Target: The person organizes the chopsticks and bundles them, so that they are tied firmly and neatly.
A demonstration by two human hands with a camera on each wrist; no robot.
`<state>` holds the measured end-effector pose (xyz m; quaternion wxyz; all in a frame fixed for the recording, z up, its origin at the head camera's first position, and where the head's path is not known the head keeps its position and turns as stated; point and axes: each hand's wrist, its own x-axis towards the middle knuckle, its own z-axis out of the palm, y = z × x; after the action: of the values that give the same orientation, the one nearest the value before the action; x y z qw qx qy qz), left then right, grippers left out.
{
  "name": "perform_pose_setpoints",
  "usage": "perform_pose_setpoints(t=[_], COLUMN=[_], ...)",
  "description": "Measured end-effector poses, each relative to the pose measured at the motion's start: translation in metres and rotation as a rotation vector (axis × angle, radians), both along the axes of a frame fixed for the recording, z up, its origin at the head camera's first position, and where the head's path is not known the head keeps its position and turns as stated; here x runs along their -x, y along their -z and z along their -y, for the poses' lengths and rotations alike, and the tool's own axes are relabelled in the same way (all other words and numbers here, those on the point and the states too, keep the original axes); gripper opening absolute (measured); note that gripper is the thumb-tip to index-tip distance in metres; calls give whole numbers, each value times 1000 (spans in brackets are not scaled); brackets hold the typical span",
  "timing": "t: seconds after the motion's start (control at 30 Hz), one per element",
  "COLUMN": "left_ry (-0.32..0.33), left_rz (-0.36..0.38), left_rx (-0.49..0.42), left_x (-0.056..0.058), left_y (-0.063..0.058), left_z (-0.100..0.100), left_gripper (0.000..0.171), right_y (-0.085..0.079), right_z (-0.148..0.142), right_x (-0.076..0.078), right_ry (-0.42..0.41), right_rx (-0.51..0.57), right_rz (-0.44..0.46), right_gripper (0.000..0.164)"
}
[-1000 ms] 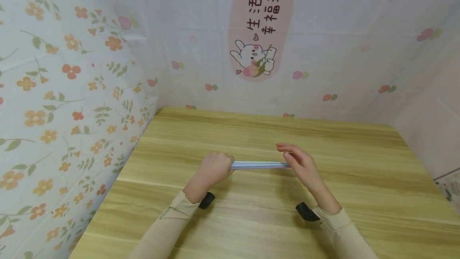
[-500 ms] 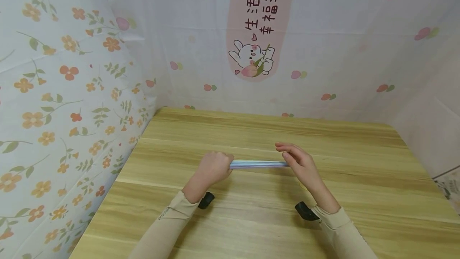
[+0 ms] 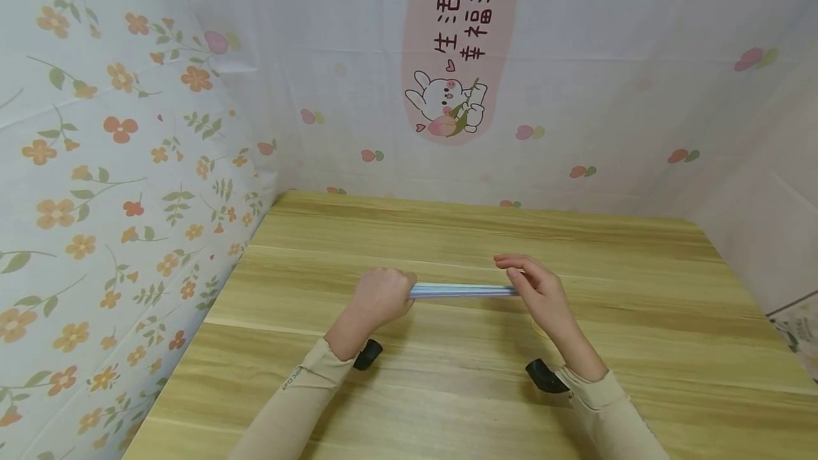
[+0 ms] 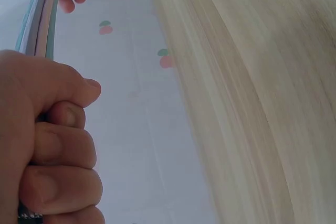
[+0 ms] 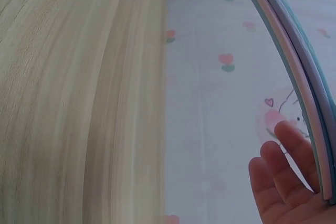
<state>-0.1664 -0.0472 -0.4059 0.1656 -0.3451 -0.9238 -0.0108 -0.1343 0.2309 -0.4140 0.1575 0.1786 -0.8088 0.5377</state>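
Showing a bundle of slender blue, pink and lilac strips point(image 3: 463, 290), held roughly level above a pale wood-grain table point(image 3: 447, 403); gripped at one end in the tightly curled left hand point(image 3: 383, 297); resting at the other against the palm of the loosely extended right hand point(image 3: 539, 292), unclasped there. Note the dark-red writing on a rounded pink panel point(image 3: 459, 48) of the white printed cloth backdrop point(image 3: 319, 77): 生活甜 and 幸福满, cut off above; also dark lettering, too small to read, on the beige left sleeve point(image 3: 300, 385). Note bare wood beyond both hands, reaching to the table's far, left and right edges.
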Motion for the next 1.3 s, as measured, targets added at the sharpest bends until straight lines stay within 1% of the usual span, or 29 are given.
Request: perform_pose_setpoints(t=[0.2, 0.37, 0.47, 0.7, 0.93, 1.17, 1.3], left_ry=[7, -3, -7, -14, -9, 0, -6], left_rz=[-11, 16, 20, -18, -18, -29, -54], left_rx=[14, 4, 10, 14, 15, 9, 18], left_x=[2, 3, 3, 4, 5, 6, 7], left_y=[-2, -4, -4, -3, -6, -9, -10], left_z=[0, 0, 1, 6, 7, 9, 11], left_gripper=[24, 22, 21, 19, 18, 18, 19], right_y=[-1, -2, -1, 2, 2, 6, 8], right_z=[-3, -4, -4, -7, -15, -25, -35], right_x=[0, 0, 0, -4, -8, -10, -11], right_ry=[17, 23, 27, 44, 89, 102, 121], right_rx=[-25, -42, -45, -30, -76, -79, -113], right_rz=[4, 1, 7, 26, 49, 68, 66], right_gripper=[22, 22, 22, 25, 25, 29, 32])
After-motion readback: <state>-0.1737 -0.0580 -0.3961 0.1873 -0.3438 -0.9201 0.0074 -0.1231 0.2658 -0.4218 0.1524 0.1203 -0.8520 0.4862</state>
